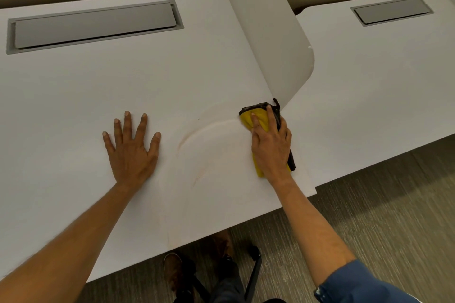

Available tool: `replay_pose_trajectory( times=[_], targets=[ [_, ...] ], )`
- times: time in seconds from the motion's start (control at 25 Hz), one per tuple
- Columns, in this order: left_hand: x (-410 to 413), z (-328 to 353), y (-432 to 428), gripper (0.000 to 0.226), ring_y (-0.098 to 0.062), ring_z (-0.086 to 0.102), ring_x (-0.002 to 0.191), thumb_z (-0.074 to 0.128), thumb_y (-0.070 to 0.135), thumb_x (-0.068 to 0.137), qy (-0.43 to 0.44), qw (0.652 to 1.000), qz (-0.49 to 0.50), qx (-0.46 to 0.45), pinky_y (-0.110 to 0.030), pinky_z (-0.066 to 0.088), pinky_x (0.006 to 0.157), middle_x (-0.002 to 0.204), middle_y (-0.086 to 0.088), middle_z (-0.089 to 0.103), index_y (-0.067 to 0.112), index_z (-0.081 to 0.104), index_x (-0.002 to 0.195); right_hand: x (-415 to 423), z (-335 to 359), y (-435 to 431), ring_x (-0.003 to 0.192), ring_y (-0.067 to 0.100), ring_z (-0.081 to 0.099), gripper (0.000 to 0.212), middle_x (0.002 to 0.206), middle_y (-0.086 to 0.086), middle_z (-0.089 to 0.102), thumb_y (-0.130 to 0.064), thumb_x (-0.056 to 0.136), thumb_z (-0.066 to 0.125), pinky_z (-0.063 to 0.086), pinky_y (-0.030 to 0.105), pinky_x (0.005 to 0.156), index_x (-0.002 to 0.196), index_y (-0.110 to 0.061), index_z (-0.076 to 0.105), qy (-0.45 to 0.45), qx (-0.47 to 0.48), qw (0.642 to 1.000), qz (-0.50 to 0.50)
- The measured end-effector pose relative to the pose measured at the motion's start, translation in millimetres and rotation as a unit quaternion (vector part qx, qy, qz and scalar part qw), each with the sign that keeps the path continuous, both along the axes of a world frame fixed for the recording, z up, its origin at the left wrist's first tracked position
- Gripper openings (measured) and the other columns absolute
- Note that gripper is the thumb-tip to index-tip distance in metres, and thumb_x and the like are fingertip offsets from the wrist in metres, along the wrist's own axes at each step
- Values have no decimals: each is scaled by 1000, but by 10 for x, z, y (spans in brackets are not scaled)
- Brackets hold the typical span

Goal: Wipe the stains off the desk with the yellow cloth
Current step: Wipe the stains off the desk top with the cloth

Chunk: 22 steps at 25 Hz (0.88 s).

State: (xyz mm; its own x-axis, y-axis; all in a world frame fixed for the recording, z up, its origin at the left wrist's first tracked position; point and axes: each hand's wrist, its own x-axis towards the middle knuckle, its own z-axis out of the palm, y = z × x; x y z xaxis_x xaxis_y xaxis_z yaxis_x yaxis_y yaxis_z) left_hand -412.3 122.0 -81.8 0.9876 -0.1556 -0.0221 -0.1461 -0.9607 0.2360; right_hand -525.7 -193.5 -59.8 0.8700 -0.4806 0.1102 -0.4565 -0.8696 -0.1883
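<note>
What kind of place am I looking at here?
Most likely an office with cubicle desks: a white desk with a recessed grey cable hatch, a rounded divider panel separating a matching neighbouring desk, and grey carpet.

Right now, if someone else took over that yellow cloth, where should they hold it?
Probably flat from above, as the right hand does: palm pressing the yellow cloth onto the desk. It lies bunched and low beside the divider, so come from the near edge, leaving the front free to sweep the brownish stain.

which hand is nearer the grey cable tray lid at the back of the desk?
Left. The left hand lies flat below the lid; the right hand presses the yellow cloth far off to its right.
</note>
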Motion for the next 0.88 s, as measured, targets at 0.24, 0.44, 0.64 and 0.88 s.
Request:
replay_pose_trajectory(
  times=[0.24,0.44,0.64,0.88],
  targets=[
    [5,-3,3,70,-27,-1,159,15,69,98,5,1000,3,9,-55,-5,126,173,0,3,40,7,162,-242,-6,-161,132,37,42,45,161,6,31,-20,99,50,44,48,99,143,-31,51,-19,18,999,-18],
    [11,-8,13,69,-27,-2,159,16,69,99,12,1000,1,5,-56,-6,125,173,0,2,40,8,161,-541,-18,-145,123,31,46,43,158,7,36,-20,100,51,45,41,89,142,-29,52,-37,20,998,-37],
    [8,4,19,70,-28,-4,159,14,69,99,22,1000,-5,6,-55,-9,124,173,0,-1,39,6,162,-887,-29,-9,126,28,43,44,158,4,35,-23,99,54,44,38,88,143,-31,51,-38,29,998,-43],
    [39,40,76,70,-25,-10,159,14,70,99,59,998,-22,-2,-52,-11,125,173,1,-6,41,3,161,-1167,-18,397,125,27,43,46,157,5,35,-22,97,55,44,38,85,142,-31,50,-33,45,997,-60]
  ],
)
